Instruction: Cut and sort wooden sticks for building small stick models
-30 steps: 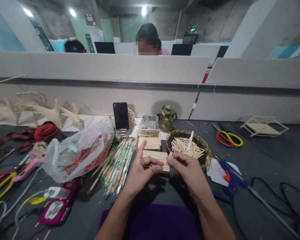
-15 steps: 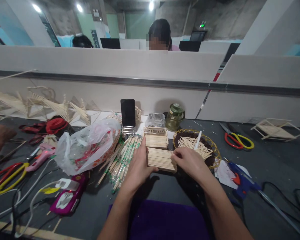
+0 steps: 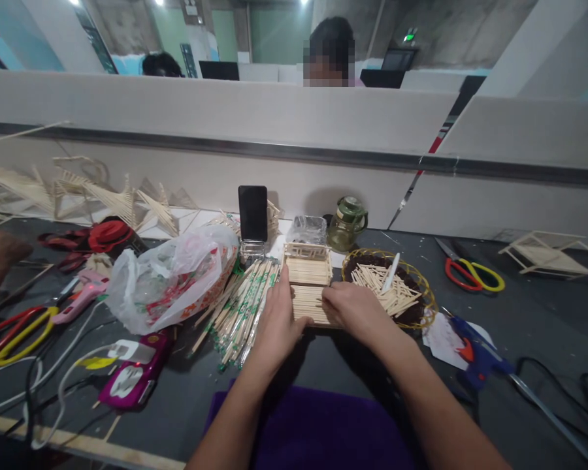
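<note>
We are facing a long white partition (image 3: 225,170), and before it a dark tabletop (image 3: 529,313) is bearing everything we are handling. Purple cloth (image 3: 323,431) is showing between our forearms. On our left a translucent plastic bag (image 3: 174,277) is slumping beside a bundle of wrapped sticks (image 3: 247,303); on our right a basket (image 3: 430,297) with a yellow rim is holding loose short sticks (image 3: 372,279). Between bundle and basket, straight ahead of us, we are working at a slatted stick panel (image 3: 308,301), and just beyond it a railed stick piece (image 3: 306,269) is sitting. The panel's long axis is running left to right, across our line of reach, its slats lying the same way, so our hands are meeting it from opposite ends. Our left hand (image 3: 278,316) is framing the left end, fingers extended and thumb spread away from them along the near edge, bracing rather than wrapping round. Our right hand (image 3: 355,305) is covering the right end, fingers bunched and bent, tips resting over the slats; whether they are pinching a stick, we are not managing to tell. Neither hand is lying nearer: both are touching the panel.
</note>
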{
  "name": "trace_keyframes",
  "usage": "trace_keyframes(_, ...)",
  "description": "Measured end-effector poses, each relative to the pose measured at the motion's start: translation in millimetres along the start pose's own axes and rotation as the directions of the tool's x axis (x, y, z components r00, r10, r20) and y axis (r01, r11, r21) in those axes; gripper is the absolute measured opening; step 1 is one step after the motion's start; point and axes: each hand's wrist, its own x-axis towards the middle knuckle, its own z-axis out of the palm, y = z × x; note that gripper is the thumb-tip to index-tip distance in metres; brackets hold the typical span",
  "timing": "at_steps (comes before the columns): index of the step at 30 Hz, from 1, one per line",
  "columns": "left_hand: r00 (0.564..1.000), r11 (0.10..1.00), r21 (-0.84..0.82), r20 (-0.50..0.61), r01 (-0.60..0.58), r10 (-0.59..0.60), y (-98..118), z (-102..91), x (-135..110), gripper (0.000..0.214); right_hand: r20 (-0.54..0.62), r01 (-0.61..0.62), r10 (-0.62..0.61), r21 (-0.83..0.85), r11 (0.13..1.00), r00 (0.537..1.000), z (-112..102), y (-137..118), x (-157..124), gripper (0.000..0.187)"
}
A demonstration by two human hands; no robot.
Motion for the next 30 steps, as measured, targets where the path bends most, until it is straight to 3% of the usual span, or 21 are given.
trace_keyframes(5,0.998,0.999,0.012,-0.04,0.043,-0.043,-3.6,-0.5,3.6,0.112,0.043,0.045,-0.042,-0.067,0.997,0.998,0.0,-4.2,7.5,0.016)
trace_keyframes(10,0.998,0.998,-0.028,-0.031,0.061,-0.062,-5.2,1.6,3.0,0.112,0.071,0.046,-0.045,-0.024,0.999,0.996,0.5,-2.5,10.2,0.014)
trace_keyframes(14,0.996,0.996,-0.053,-0.047,0.071,-0.074,-4.9,0.2,2.9,0.107,0.053,-0.04,0.039,0.033,0.999,0.998,0.9,5.1,9.3,0.02)
trace_keyframes(18,0.991,0.987,-0.144,-0.109,0.066,-0.082,2.3,-2.7,3.7,0.086,-0.073,-0.145,0.164,0.216,0.966,0.984,1.6,24.4,0.2,0.023)
trace_keyframes(21,0.985,0.944,-0.323,-0.124,0.071,-0.117,14.2,-1.9,2.9,0.07,-0.146,-0.149,0.254,0.506,0.849,0.956,4.1,31.7,-10.1,0.02)
trace_keyframes(24,0.984,0.834,-0.542,-0.07,0.102,-0.165,26.8,3.9,0.0,0.065,-0.11,-0.103,0.291,0.772,0.627,0.95,8.8,22.8,-19.3,0.019)
trace_keyframes(26,0.98,0.763,-0.63,-0.015,0.144,-0.198,32.5,9.3,-2.4,0.069,-0.092,-0.079,0.301,0.856,0.51,0.949,11.7,10.0,-23.7,0.024)
trace_keyframes(28,0.975,0.709,-0.681,0.039,0.185,-0.217,35.5,14.2,-4.4,0.076,-0.109,-0.056,0.314,0.878,0.475,0.943,12.4,-4.7,-26.6,0.037)
trace_keyframes(30,0.971,0.67,-0.714,0.063,0.204,-0.229,36.4,17.0,-5.5,0.082,-0.16,-0.033,0.318,0.85,0.525,0.935,10.4,-17.9,-28.4,0.047)
